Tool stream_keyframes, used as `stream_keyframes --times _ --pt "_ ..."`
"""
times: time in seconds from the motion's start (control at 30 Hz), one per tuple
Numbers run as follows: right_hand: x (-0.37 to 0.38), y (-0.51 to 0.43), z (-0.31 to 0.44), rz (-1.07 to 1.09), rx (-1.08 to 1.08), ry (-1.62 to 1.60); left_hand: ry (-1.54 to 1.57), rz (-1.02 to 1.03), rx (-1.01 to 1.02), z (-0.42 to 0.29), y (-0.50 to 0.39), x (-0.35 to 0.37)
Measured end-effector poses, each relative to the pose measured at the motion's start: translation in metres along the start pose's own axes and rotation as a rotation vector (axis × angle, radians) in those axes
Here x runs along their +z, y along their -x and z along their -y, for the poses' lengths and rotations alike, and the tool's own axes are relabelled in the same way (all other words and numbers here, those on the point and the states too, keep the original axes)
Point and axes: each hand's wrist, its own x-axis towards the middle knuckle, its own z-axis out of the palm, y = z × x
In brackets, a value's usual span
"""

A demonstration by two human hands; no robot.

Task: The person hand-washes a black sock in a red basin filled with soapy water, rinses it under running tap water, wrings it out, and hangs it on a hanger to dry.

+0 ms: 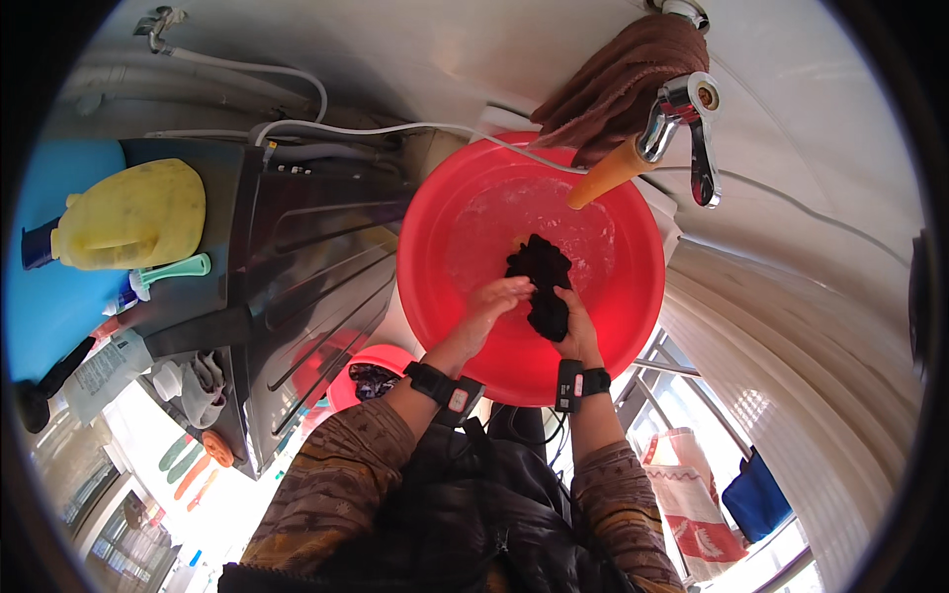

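Note:
A wet black cloth (549,293) is held over a large red plastic basin (437,326) that has sudsy water in it. My right hand (580,326) grips the cloth at its lower right side, thumb on top. At the cloth's left edge is my left hand (497,300), fingers stretched out and close together; whether they touch the cloth is hard to tell. Above the basin's far side, a chrome faucet (660,133) ends in an orange tube (608,174). Both wrists wear black straps with small boxes.
A brown towel (623,74) hangs behind the faucet. A thin white hose (415,127) crosses the basin's far rim. Left stands a dark appliance (319,259) carrying a yellow jug (133,215) and a green brush (174,270). A smaller red basin (397,357) holds fabric. A pale curtain (786,378) hangs right.

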Motion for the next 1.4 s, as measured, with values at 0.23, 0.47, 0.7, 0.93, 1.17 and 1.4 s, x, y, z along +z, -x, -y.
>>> stream_keyframes --times 0.23,0.47,0.7,0.93,1.17,1.4 --pt "0.019 0.067 0.008 0.041 0.25 -0.532 0.848 -0.086 -0.244 0.018 -0.002 0.05" --pt "0.022 0.101 0.028 -0.054 0.257 -0.083 0.787 -0.005 -0.156 0.004 -0.033 0.059" --pt "0.023 0.06 0.017 -0.167 -0.467 1.583 0.331 -0.271 -0.402 -0.007 -0.049 0.048" --pt "0.009 0.038 -0.001 0.013 -0.626 1.484 -0.244 -0.474 -0.221 0.029 -0.08 0.033" --pt "-0.006 0.057 0.029 0.307 0.253 -0.062 0.069 -0.185 -0.217 -0.004 -0.045 0.011" --pt "0.028 0.108 0.01 0.517 0.416 -1.14 0.679 -0.001 -0.062 0.022 -0.044 0.022"
